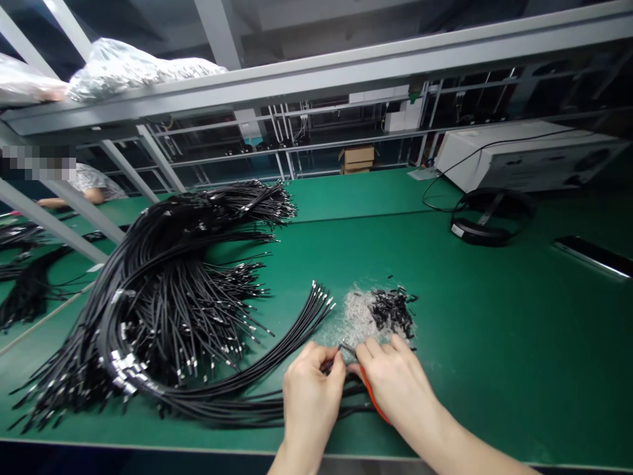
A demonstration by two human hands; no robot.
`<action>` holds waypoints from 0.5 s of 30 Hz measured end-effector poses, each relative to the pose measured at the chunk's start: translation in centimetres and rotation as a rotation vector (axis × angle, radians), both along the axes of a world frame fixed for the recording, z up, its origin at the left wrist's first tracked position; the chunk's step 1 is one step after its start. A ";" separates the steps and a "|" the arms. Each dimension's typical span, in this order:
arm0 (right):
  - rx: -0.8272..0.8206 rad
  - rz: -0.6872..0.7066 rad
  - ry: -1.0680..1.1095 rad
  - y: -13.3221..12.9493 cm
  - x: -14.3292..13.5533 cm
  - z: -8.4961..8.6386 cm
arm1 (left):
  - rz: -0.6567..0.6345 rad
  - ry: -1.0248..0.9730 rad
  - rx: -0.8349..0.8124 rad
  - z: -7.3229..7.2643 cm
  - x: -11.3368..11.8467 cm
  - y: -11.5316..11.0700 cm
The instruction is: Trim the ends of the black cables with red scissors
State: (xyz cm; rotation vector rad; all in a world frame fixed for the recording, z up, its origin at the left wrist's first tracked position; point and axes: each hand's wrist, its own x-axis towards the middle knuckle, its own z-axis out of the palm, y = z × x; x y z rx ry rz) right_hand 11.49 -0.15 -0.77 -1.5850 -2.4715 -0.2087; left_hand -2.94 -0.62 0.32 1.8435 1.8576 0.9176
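My left hand (pixel 314 386) pinches the end of a thin black cable, its fingertips pressed together. Beside it my right hand (pixel 388 369) is closed round a small cutting tool with orange handles (pixel 374 397), its metal tip touching or nearly touching the cable end. Behind the hands lie a heap of short black pieces (pixel 393 310) and a heap of clear scraps (pixel 360 315). A curved bundle of black cables (pixel 212 396) with white labels runs beneath or behind my left hand. The large pile of black cables (pixel 168 264) with metal tips spreads at the left.
On the green table (pixel 494 330), a white box-shaped device (pixel 514 158), a black ring-shaped coil (pixel 489 218) and a phone (pixel 593 256) lie at the right. A shelf beam (pixel 321 76) crosses above. Another person's arm (pixel 93 194) shows at far left.
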 end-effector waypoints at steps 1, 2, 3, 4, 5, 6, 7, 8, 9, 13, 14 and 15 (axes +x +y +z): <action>-0.001 0.008 -0.015 0.1 0.1 0.0 | 0.003 0.017 -0.002 0.0 0.0 0.0; -0.003 0.016 -0.027 0.2 0.1 0.0 | 0.003 0.032 -0.005 -0.1 0.1 0.1; -0.005 0.025 -0.036 0.3 0.2 0.0 | 0.003 0.045 -0.007 -0.1 0.1 0.1; -0.008 0.034 -0.042 0.5 0.3 0.0 | 0.002 0.055 -0.008 -0.2 0.2 0.2; -0.012 0.043 -0.045 0.6 0.3 0.1 | 0.001 0.062 -0.008 -0.2 0.2 0.2; -0.019 0.050 -0.046 0.7 0.3 0.1 | -0.002 0.066 -0.005 -0.2 0.2 0.2; -0.029 0.057 -0.045 0.9 0.3 0.1 | -0.004 0.067 -0.001 -0.3 0.2 0.3; -0.040 0.060 -0.042 1.0 0.3 0.2 | -0.005 0.065 0.005 -0.3 0.2 0.3; -0.053 0.063 -0.036 1.0 0.3 0.3 | -0.008 0.061 0.013 -0.4 0.2 0.2; -0.132 0.069 0.024 1.3 0.7 1.0 | -0.035 0.025 0.029 -0.5 0.1 0.2; -0.153 0.062 0.051 1.3 0.9 1.1 | -0.049 0.001 0.026 -0.4 0.0 0.2; -0.171 0.047 0.082 1.4 1.1 1.3 | -0.063 -0.032 0.019 -0.4 -0.1 0.2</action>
